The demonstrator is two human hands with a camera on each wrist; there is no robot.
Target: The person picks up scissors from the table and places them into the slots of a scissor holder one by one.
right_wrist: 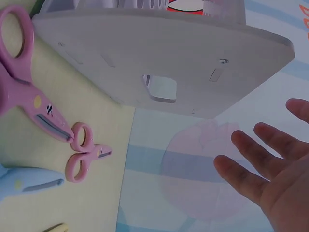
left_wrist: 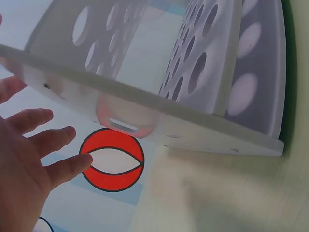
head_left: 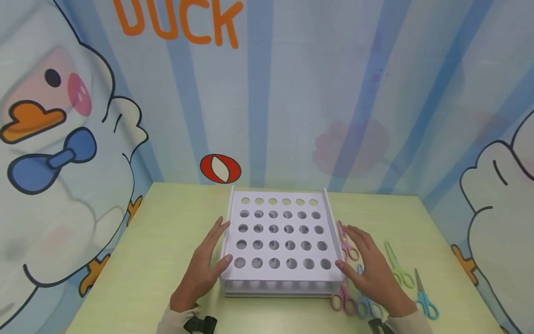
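A white rack with rows of round holes stands on the table. At its left side is my left hand, fingers spread, thumb tip at the front left edge. My right hand is at the other side, fingers apart, thumb close to the front right corner. In the left wrist view the left hand is beside the rack's side panel. The right wrist view has the right hand apart from the other side panel, which has a rectangular slot. Neither hand grips anything; exact thumb contact I cannot tell.
Right of the rack lie several scissors: pink ones by its front corner, another pink pair behind, blue ones partly under my right hand, green ones and teal ones farther right. A printed curtain hangs behind the table.
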